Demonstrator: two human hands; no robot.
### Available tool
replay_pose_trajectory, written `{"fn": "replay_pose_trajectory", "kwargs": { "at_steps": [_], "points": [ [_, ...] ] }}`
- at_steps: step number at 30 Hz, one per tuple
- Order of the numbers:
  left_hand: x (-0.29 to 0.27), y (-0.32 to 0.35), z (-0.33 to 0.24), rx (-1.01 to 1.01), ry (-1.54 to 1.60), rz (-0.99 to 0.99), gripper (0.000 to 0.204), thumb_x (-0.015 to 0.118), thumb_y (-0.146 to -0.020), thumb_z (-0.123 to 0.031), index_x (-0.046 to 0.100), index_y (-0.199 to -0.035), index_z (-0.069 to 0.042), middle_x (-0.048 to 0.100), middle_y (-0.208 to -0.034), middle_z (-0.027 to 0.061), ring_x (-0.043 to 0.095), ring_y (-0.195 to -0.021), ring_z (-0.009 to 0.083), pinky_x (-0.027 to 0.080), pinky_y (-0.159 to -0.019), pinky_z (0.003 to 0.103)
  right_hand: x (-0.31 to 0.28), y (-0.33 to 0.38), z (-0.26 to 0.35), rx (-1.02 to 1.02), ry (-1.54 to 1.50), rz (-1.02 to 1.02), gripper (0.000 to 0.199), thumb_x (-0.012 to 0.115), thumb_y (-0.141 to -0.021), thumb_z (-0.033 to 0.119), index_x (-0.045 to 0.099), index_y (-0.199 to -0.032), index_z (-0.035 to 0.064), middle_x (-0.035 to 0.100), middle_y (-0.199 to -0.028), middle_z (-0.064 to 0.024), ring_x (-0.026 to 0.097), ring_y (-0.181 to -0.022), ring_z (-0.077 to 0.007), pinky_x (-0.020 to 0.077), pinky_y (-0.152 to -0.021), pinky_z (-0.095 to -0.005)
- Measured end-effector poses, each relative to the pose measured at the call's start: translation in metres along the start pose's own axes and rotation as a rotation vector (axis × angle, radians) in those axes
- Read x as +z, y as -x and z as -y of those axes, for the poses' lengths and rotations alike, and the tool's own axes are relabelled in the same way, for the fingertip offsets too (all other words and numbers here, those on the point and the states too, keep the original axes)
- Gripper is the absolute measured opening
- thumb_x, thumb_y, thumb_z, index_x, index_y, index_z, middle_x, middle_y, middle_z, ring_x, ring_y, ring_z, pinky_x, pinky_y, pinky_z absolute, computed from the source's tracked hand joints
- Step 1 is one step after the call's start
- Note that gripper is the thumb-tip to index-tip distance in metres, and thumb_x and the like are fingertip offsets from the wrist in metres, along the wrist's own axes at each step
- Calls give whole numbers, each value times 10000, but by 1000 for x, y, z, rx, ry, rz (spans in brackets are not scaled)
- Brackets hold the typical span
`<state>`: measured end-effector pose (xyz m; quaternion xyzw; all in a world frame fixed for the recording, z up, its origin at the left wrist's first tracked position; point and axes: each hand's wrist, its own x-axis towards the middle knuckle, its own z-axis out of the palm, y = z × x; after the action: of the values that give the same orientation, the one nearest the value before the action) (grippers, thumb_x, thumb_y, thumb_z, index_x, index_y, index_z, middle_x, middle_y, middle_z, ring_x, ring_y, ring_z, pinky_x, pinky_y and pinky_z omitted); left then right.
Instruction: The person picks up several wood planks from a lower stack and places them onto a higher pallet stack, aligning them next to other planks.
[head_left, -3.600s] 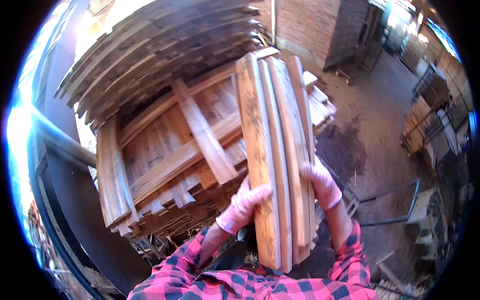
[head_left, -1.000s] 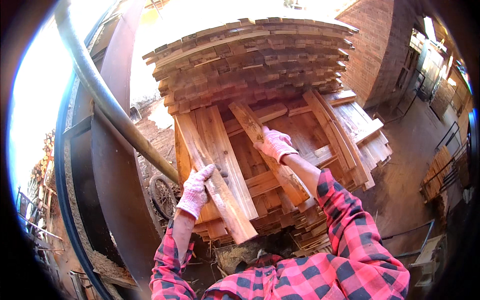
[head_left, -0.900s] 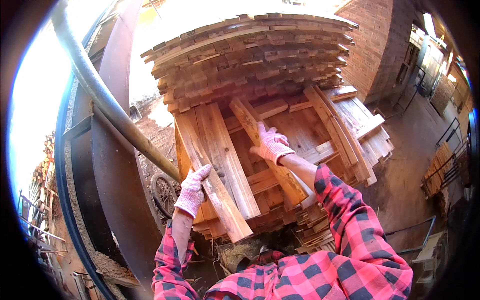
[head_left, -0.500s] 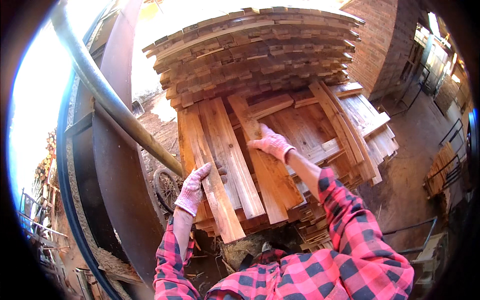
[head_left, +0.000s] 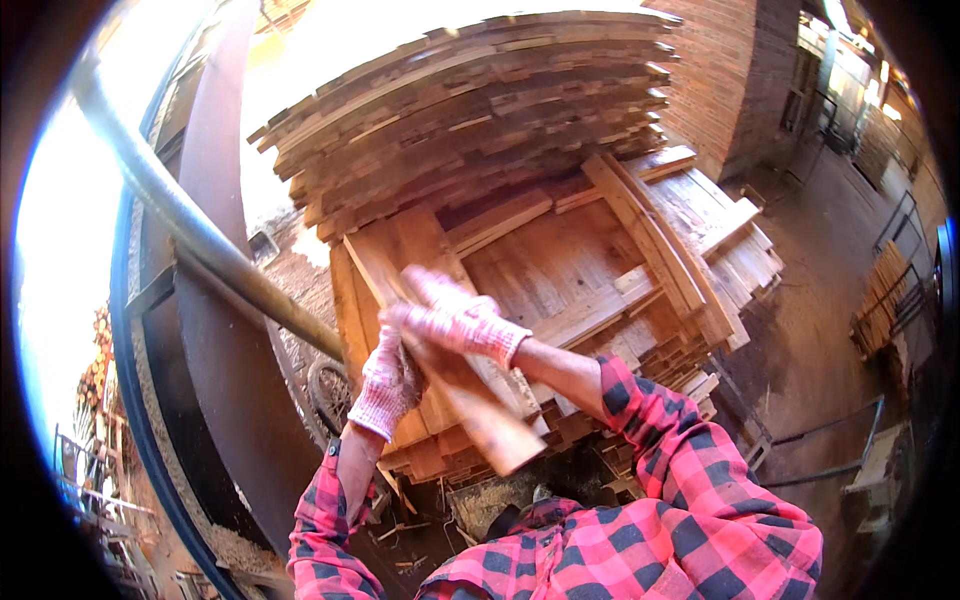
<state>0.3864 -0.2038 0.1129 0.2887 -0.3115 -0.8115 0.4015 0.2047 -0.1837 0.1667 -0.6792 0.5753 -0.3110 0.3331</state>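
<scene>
1. A worker in a red-and-black checked shirt grips a single wooden board (head_left: 450,380) with both gloved hands at the near left edge of a tall stack of planks (head_left: 480,130).

2. The left hand (head_left: 385,385), in a pink knit glove, wraps around the board's left edge from below; the right hand (head_left: 455,320), gloved alike, closes over its upper face just beside the left. Both hands are clasped on the board, fingers curled.

3. The board lies slanted, its near end (head_left: 505,445) jutting out past the lower layers of planks (head_left: 560,300), its far end resting on them.

4. It looks stiff and rough-sawn, likely moderate in weight and splintery rather than slippery; a hold near the middle on both long edges would balance it best.

5. A grey metal pipe (head_left: 190,230) runs diagonally at left; a brick wall (head_left: 730,70) rises far right above a dirt yard (head_left: 820,330).
</scene>
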Motion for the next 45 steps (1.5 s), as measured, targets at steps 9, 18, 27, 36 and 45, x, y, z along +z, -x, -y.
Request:
{"fn": "replay_pose_trajectory", "kwargs": {
  "at_steps": [9,18,27,36,45],
  "points": [
    [-100,-42,-59,614,-836,-325,824,571,-991,-561,340,-1556,-7,535,-1449,225,511,-1346,299,413,-1110,383,-66,3,-121,178,203,-262,788,631,-881,466,387,-1536,102,540,-1438,-246,552,-1304,-387,460,-1070,-454],
    [-185,-73,-83,58,-902,-453,700,667,-917,-580,639,-1240,40,711,-1086,151,683,-940,231,535,-840,374,-64,-23,-120,231,506,-142,590,490,-963,508,498,-1377,87,551,-1401,-211,524,-1298,-410,429,-1057,-543],
    [-142,-96,-61,44,-812,-368,611,676,-936,-487,616,-1241,40,712,-1077,162,700,-929,266,573,-818,424,-229,78,-258,642,1217,-643,426,521,-1005,188,554,-1428,224,610,-1175,-175,625,-1059,-354,529,-840,-467],
    [-144,-84,-73,9,-894,-349,684,674,-915,-575,642,-1205,44,718,-1039,148,693,-889,237,546,-805,381,-119,12,-85,370,624,-275,571,562,-952,477,535,-1409,136,601,-1283,-214,582,-1187,-392,503,-972,-524],
    [-159,-68,-88,130,-1060,-227,589,665,-953,-496,652,-1235,22,709,-1119,126,678,-938,211,543,-824,358,-64,-34,-112,183,426,-283,466,553,-980,355,523,-1389,133,616,-1303,-254,611,-1195,-389,513,-919,-540]
  ]
}}
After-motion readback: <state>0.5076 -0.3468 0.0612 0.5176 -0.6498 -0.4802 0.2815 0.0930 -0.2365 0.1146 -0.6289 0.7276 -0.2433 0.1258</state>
